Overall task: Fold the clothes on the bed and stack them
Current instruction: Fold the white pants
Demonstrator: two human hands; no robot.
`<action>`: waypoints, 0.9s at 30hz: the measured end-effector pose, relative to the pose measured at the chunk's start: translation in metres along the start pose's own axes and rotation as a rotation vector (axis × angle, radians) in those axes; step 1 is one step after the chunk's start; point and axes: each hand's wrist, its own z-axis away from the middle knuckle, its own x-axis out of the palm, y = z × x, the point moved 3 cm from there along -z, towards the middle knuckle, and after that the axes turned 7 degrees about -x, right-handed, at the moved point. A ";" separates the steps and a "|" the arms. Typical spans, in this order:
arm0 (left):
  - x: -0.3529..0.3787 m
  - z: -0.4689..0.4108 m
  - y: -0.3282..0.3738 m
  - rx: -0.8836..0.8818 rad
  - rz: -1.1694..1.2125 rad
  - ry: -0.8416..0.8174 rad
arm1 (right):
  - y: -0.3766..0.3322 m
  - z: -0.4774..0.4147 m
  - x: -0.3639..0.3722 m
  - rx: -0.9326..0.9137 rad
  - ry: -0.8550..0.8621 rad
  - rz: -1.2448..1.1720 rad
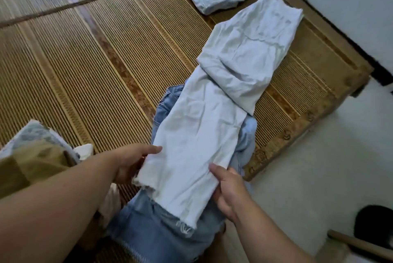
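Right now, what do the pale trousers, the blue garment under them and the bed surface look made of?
Pale trousers: matte woven cloth, probably light denim or cotton; frayed raw hem, soft creases.
Blue garment: denim, faded blue with a frayed white patch.
Bed surface: slatted mat, likely bamboo or rattan; fine parallel strips, slight sheen, patterned brown bands.

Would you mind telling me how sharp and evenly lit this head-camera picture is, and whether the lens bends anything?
In the head view, soft light with no hard shadows or glare; the pale trousers held by the left hand and right hand are fairly sharp; the bamboo mat smears toward the left edge; the wide lens tilts the scene.
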 end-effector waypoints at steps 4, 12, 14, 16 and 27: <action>-0.001 -0.004 0.002 0.075 -0.090 0.070 | 0.012 0.011 -0.019 0.006 -0.010 0.158; -0.016 -0.004 -0.011 0.218 -0.043 -0.090 | 0.039 0.015 -0.039 0.028 0.190 0.330; -0.019 -0.005 -0.013 0.192 -0.082 -0.061 | 0.039 0.014 -0.038 -0.035 0.233 0.433; -0.023 -0.007 -0.012 0.166 -0.198 0.080 | 0.036 0.019 -0.036 -0.134 0.330 0.723; -0.022 -0.009 -0.052 0.645 -0.863 0.303 | 0.064 0.049 -0.009 -0.673 -0.142 1.504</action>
